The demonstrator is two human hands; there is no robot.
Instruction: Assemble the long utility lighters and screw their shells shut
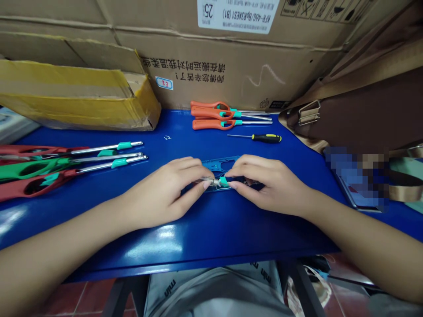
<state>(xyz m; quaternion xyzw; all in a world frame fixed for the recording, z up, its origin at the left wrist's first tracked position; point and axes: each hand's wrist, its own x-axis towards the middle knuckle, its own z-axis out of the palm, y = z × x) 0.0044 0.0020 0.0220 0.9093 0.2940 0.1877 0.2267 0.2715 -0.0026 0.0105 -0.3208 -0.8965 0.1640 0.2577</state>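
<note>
A blue lighter casing (216, 164) lies on the blue table between my two hands, its inner side with cut-outs facing up. My left hand (175, 189) is closed, thumb and forefinger pinching a small pale part (215, 181) with a metallic look at the casing's left side. Opposite it, my right hand (274, 182) pinches a teal trigger piece (224, 181) between thumb and forefinger. The two small parts meet or nearly touch; my fingers hide much of both, along with the casing's ends.
Orange long-neck lighters (211, 115) lie at the back, a yellow-black screwdriver (266, 138) before them. Red and green lighters (36, 169) lie at left, near a taped cardboard box (82, 105). A large carton (185, 48) walls the back. At right are a phone (360, 189) and brown bag (370, 105).
</note>
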